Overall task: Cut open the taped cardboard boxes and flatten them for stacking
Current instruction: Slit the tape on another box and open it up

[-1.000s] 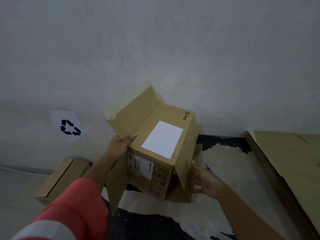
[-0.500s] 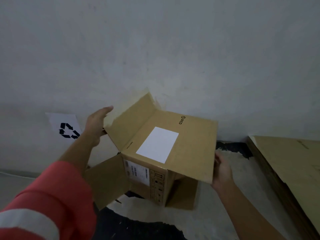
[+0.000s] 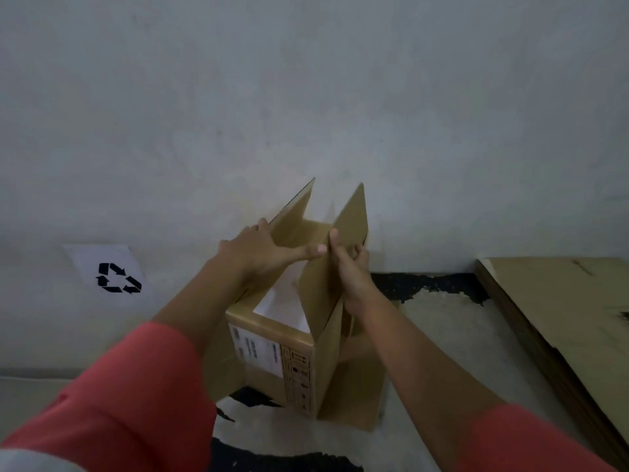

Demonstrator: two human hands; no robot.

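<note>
A brown cardboard box (image 3: 296, 373) stands on the floor in front of the wall, with printed labels on its near face and a white sticker on top. Its flaps stick up and outward. My left hand (image 3: 262, 250) lies spread across the top, palm on the left upright flap (image 3: 296, 212), thumb reaching right. My right hand (image 3: 350, 270) pinches the right flap (image 3: 354, 219) near its base. No cutting tool is visible.
A stack of flattened cardboard (image 3: 571, 308) lies on the floor at the right. A white sheet with a recycling symbol (image 3: 115, 277) is stuck to the wall at the left. The floor (image 3: 442, 321) has patchy black and pale areas.
The box's side flaps have swung upward. My left hand moved from the far left flap onto the top of the box; my right hand rose from the right edge to grip the right flap.
</note>
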